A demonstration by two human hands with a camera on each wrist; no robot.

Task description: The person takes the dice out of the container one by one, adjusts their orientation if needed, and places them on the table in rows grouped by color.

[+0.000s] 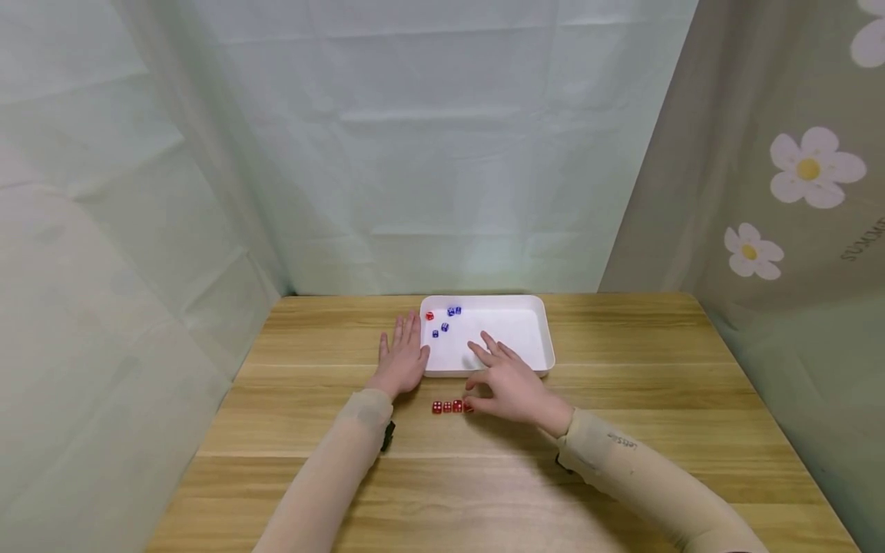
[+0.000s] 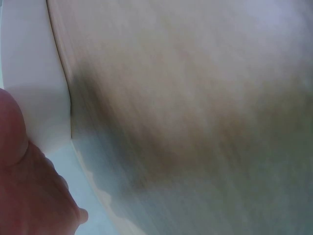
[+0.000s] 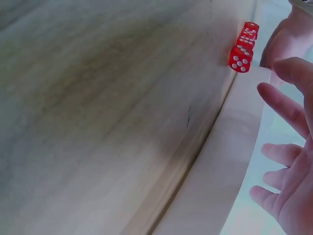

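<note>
A row of red dice (image 1: pixel 452 406) lies on the wooden table (image 1: pixel 622 430), just in front of a white tray (image 1: pixel 539 338). My right hand (image 1: pixel 503 382) hovers over the tray's front edge with its fingers spread, and its thumb is at the right end of the row. The right wrist view shows the red dice (image 3: pixel 243 46) next to the thumb, with the fingers (image 3: pixel 283 108) straight over the tray rim (image 3: pixel 230 161). Flat on the table against the tray's left side rests my left hand (image 1: pixel 403 355). One red die (image 1: pixel 429 316) and three blue dice (image 1: pixel 445 322) sit in the tray's far left corner.
Pale green cloth hangs behind and to the left of the table. A flowered curtain (image 1: pixel 795 192) hangs on the right. The left wrist view is blurred and shows only my palm (image 2: pixel 29 196), the tray wall (image 2: pixel 29 73) and the table (image 2: pixel 195 98).
</note>
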